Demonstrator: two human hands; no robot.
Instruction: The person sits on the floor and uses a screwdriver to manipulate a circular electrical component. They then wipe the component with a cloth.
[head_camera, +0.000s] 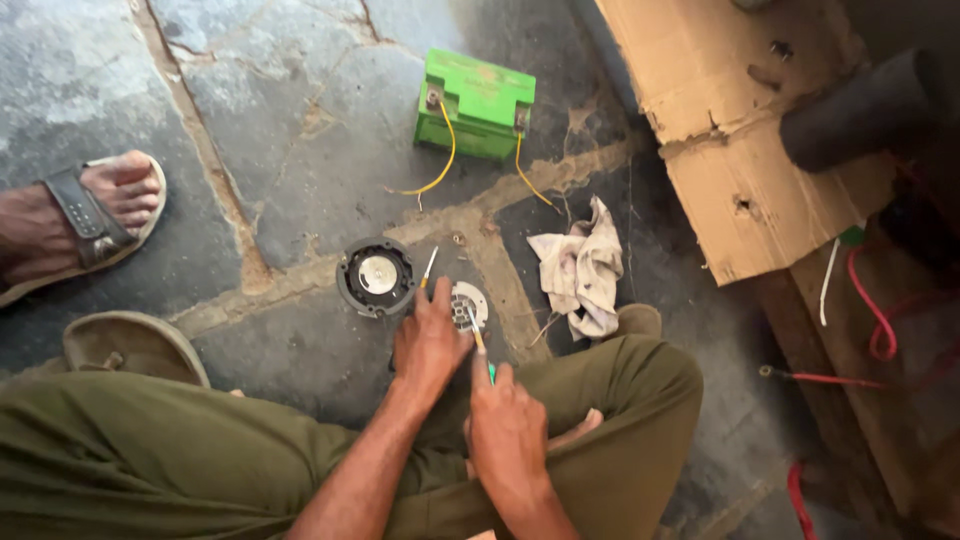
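I sit on a stone floor with my legs folded. My left hand (428, 345) presses down on a small round white-and-metal part (468, 303) on the floor, holding it still. My right hand (505, 425) grips a green-handled screwdriver (480, 345) whose tip rests on that part. Just left of it lies a round black horn-like unit (376, 276) with a shiny centre disc. A second thin tool with a yellow handle (429, 268) lies between them.
A green battery (475, 105) with two yellow wires (440, 165) stands farther out. A dirty rag (582, 270) lies to the right. Torn cardboard (745, 130), red cables (880, 320) and a wooden plank fill the right side. Another person's sandalled foot (85, 215) is at left.
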